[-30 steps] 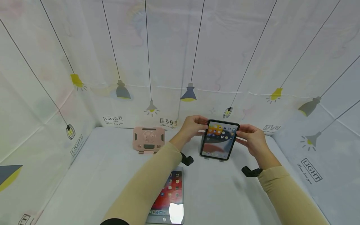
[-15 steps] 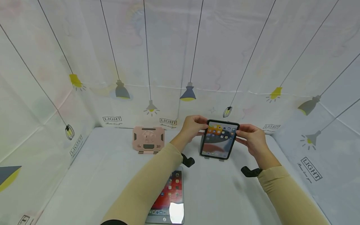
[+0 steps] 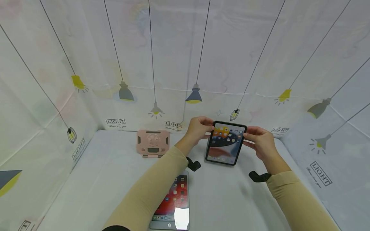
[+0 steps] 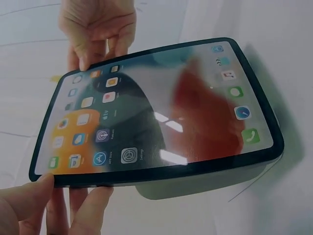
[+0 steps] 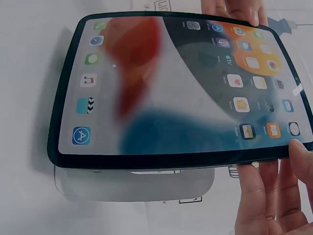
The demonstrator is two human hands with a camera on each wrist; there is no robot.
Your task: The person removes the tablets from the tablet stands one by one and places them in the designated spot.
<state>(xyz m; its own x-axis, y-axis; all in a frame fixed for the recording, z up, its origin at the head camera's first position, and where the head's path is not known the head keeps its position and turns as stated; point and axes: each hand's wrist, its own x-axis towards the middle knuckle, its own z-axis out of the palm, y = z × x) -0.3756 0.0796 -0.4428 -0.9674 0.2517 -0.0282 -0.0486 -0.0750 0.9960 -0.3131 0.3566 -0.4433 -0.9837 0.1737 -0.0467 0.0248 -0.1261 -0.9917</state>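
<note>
A tablet with a black rim and a lit home screen leans back at the right rear of the table. My left hand pinches its upper left edge, thumb on the front and fingers behind. On the opposite edge my right hand pinches it the same way, its thumb near the screen's corner in the right wrist view. Behind the tablet is a pale grey stand, mostly hidden; I cannot tell whether the two touch.
A pink stand stands at the back, left of my left hand. A second tablet with a white rim and a red screen lies flat near the front, partly under my left sleeve. A printed cloth wall rises behind the white table.
The black-rimmed tablet has shifted slightly, and its lower edge now covers the stand's small front lips that showed before. Both hands keep their hold on its sides.
</note>
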